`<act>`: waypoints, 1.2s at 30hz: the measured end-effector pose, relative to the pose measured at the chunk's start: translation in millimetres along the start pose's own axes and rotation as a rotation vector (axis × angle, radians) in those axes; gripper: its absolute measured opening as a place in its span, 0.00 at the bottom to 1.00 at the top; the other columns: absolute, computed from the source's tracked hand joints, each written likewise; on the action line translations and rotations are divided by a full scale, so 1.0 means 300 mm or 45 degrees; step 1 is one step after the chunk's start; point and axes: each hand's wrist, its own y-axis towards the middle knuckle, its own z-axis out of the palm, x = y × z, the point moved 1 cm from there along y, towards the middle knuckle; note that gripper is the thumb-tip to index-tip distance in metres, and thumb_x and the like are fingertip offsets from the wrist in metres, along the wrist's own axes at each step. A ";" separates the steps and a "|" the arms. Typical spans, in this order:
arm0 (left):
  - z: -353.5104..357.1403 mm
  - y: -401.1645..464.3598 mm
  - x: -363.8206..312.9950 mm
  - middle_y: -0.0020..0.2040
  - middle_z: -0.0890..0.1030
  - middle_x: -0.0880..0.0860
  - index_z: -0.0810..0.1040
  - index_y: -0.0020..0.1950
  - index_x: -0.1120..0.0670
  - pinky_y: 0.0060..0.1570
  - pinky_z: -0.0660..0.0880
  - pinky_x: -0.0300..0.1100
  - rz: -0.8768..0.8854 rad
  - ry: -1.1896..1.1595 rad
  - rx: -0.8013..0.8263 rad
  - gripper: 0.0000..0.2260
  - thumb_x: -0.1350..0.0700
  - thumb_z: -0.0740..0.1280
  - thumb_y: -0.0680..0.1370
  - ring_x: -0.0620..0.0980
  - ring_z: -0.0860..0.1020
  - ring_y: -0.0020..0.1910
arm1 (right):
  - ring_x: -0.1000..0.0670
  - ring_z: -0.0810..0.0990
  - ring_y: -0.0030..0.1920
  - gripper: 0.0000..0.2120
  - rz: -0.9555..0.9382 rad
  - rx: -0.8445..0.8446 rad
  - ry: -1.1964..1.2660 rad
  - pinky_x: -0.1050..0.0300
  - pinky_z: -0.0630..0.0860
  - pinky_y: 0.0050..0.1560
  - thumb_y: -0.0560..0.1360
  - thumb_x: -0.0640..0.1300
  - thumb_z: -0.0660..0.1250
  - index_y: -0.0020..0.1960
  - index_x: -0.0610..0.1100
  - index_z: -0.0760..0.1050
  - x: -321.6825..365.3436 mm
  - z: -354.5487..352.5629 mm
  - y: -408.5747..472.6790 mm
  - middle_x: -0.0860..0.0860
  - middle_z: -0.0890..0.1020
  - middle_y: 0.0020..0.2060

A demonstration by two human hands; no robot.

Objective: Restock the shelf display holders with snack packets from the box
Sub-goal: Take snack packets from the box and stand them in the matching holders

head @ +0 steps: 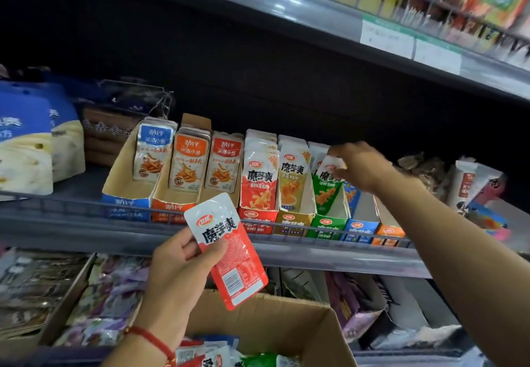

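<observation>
While the shelf fills the view, each line below takes one thing in turn.

Left hand: the left hand (183, 263) is raised in front of the shelf rail, thumb and curled fingers pinching a red packet (226, 249) near its upper half; a red string bracelet (150, 339) sits on the wrist.
Red packet: tilted, its white top up and left, its barcode end down and right, hanging over the box.
Right hand: the right hand (360, 166) reaches to the shelf, fingers closed on the top of a green packet (328, 186).
Green packet: it stands at the front of the green holder (327, 224), leaning a little to the left.
Holders: a row of cardboard display holders stands behind the wire rail (86, 206), from the blue holder (126, 203) on the left to the orange holder (387, 233) on the right; the red holder (258, 217) and yellow holder (292, 222) are full of upright packets.
Box: the open cardboard box (286, 323) is at the bottom, below the left hand, with loose packets (218, 356) in it.
Neighbours: big blue bags (25, 143) stand on the shelf to the left.
</observation>
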 end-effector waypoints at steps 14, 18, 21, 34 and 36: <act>-0.003 0.016 0.007 0.48 0.88 0.46 0.81 0.57 0.47 0.47 0.80 0.46 0.027 -0.037 0.030 0.12 0.58 0.74 0.76 0.47 0.86 0.48 | 0.40 0.77 0.58 0.18 0.016 -0.564 0.065 0.48 0.74 0.47 0.75 0.47 0.76 0.61 0.44 0.77 0.002 0.130 0.016 0.44 0.79 0.54; 0.000 0.009 0.004 0.48 0.87 0.44 0.81 0.56 0.46 0.42 0.79 0.40 0.062 -0.007 0.024 0.11 0.57 0.74 0.76 0.44 0.86 0.46 | 0.40 0.77 0.59 0.17 0.060 -0.621 0.102 0.46 0.76 0.50 0.77 0.45 0.74 0.64 0.45 0.76 0.066 0.114 -0.019 0.44 0.78 0.56; 0.000 -0.002 -0.003 0.47 0.87 0.40 0.82 0.53 0.44 0.39 0.80 0.35 0.152 0.045 0.003 0.09 0.56 0.74 0.75 0.40 0.85 0.48 | 0.52 0.81 0.48 0.09 -0.141 -0.556 0.483 0.53 0.81 0.47 0.80 0.49 0.68 0.58 0.47 0.79 0.224 0.073 -0.152 0.51 0.82 0.50; -0.026 -0.059 -0.038 0.53 0.85 0.42 0.83 0.61 0.45 0.53 0.80 0.35 0.524 0.192 0.083 0.15 0.59 0.73 0.77 0.42 0.82 0.56 | 0.57 0.86 0.42 0.02 -0.037 -0.114 1.120 0.64 0.82 0.37 0.82 0.46 0.67 0.52 0.48 0.78 0.350 -0.054 -0.309 0.54 0.86 0.43; -0.046 -0.042 -0.047 0.54 0.85 0.40 0.84 0.58 0.44 0.55 0.81 0.42 0.511 0.186 -0.003 0.14 0.62 0.72 0.77 0.40 0.81 0.57 | 0.57 0.87 0.43 0.04 -0.029 -0.264 1.193 0.60 0.84 0.39 0.82 0.45 0.68 0.55 0.45 0.77 0.305 -0.083 -0.244 0.53 0.86 0.47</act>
